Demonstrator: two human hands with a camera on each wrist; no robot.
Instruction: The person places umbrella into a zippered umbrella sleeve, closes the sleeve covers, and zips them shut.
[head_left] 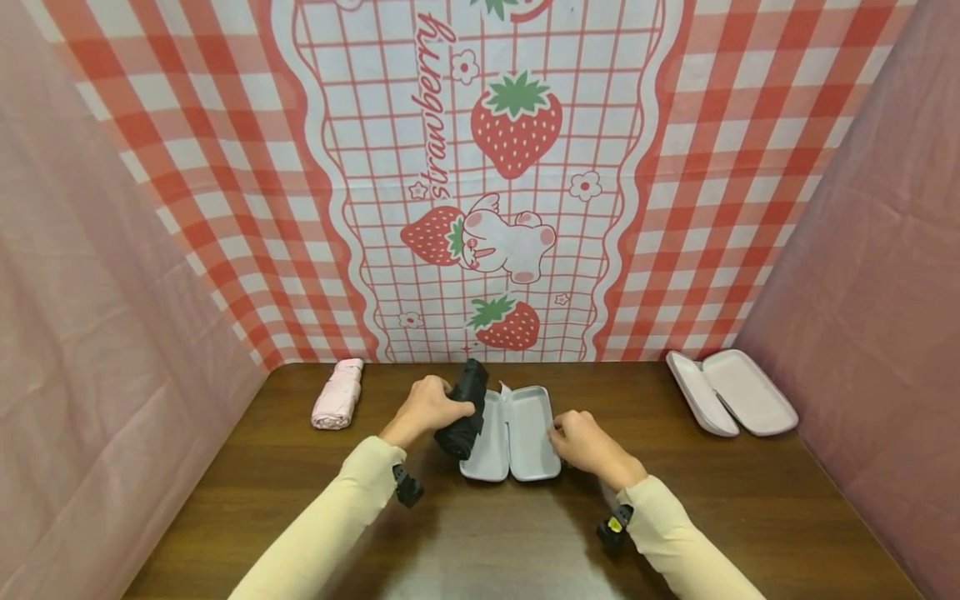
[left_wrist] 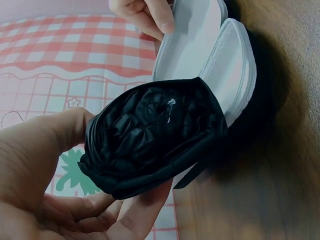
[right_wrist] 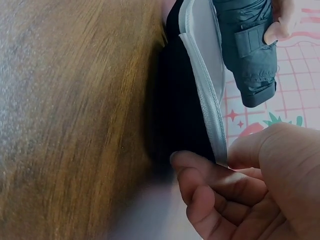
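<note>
My left hand grips a folded black umbrella, thumb on one side and fingers on the other. Its crumpled fabric end faces the left wrist camera, and a closing strap shows in the right wrist view. In the head view the umbrella overlaps the left half of an open zippered case with a pale grey lining and a black outside. My right hand pinches the right edge of this case, with the thumb at the rim and curled fingers against the outer wall.
A rolled pale pink umbrella-like bundle lies at the back left of the wooden table. Another open case, with a pinkish lining, lies at the back right. A strawberry-print cloth hangs behind, and pink cloth encloses the sides.
</note>
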